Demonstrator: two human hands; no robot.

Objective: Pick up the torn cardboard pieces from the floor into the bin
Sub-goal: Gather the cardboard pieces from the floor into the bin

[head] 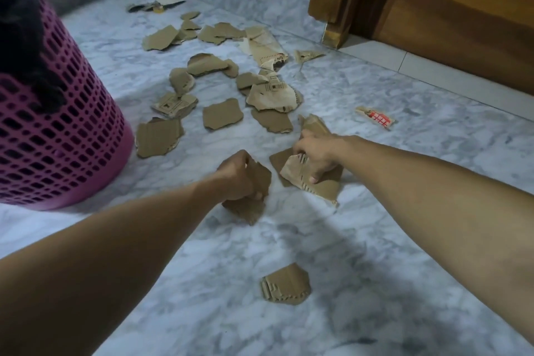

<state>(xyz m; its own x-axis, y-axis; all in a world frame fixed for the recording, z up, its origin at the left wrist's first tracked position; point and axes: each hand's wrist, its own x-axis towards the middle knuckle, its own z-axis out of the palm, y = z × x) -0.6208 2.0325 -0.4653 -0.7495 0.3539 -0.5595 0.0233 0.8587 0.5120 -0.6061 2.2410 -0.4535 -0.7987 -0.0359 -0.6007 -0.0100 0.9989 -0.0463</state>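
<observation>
Gripping torn brown corrugated cardboard pieces (313, 182) right of pink lattice plastic bin (57, 136): left hand (238, 176), right hand (316, 152) each clutch one; light, stiff, edge-pinchable.

Little can be read. On a pale torn cardboard piece (267, 50) in the upper middle of the frame, dark letters near its lower edge look like "ENG", seen upside down. A small torn scrap (375, 117) at the right carries a red label with white characters, too small to read. Other pieces show printed symbols only.
</observation>
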